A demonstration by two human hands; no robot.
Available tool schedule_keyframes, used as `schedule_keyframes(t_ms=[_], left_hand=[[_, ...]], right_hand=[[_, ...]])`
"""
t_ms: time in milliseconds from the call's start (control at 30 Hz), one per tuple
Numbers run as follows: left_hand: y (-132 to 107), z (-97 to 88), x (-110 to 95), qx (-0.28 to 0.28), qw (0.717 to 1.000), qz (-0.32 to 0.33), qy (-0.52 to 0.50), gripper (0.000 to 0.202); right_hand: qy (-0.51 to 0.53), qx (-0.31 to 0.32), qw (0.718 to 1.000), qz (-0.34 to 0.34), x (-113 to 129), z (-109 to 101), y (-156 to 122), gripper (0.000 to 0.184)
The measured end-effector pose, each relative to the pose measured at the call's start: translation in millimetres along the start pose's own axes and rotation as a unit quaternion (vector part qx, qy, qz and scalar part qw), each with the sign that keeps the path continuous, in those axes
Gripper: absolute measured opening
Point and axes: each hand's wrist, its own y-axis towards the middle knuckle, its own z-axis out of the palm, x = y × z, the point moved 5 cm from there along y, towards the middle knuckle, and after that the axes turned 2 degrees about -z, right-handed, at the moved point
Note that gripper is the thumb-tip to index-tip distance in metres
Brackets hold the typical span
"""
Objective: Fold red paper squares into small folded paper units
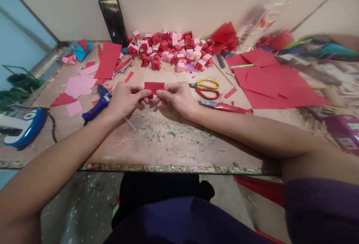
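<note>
I see both hands up over the middle of the desk (168, 139), just off its surface. My left hand (126, 98) pinches the left end of a small folded red paper piece (154, 85), and my right hand (177, 97) pinches the right end, fingers curled closed on it. The paper is held flat and level between them. A blue glue gun (97, 106) lies just left of the left hand. Scissors (206, 89) and a red-handled cutter (228, 107) lie just right of the right hand. A pile of red and pink cubes (168, 51) sits at the far edge, and red sheets (276, 83) lie toward the right edge.
</note>
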Motion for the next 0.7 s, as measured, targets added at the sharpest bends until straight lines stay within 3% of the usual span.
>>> schedule_keyframes(t_ms=[133,333,500,700], left_hand=[[1,-1.3,-1,-0.003,1.0,0.008,0.011,0.025],[2,2.1,1,0.043,0.999,0.014,-0.021,0.018],[0,7.9,3,0.065,0.996,-0.021,-0.056,0.012],[1,8.4,6,0.067,0.997,-0.026,-0.028,0.017]], right_hand=[[-0.009,-0.006,1.0,0.001,1,0,0,0.032],[-0.044,0.014,0.999,0.015,0,-2,4,0.026],[-0.028,0.042,0.999,0.005,1,1,5,0.025],[-0.01,0.053,0.999,-0.005,2,4,3,0.032]])
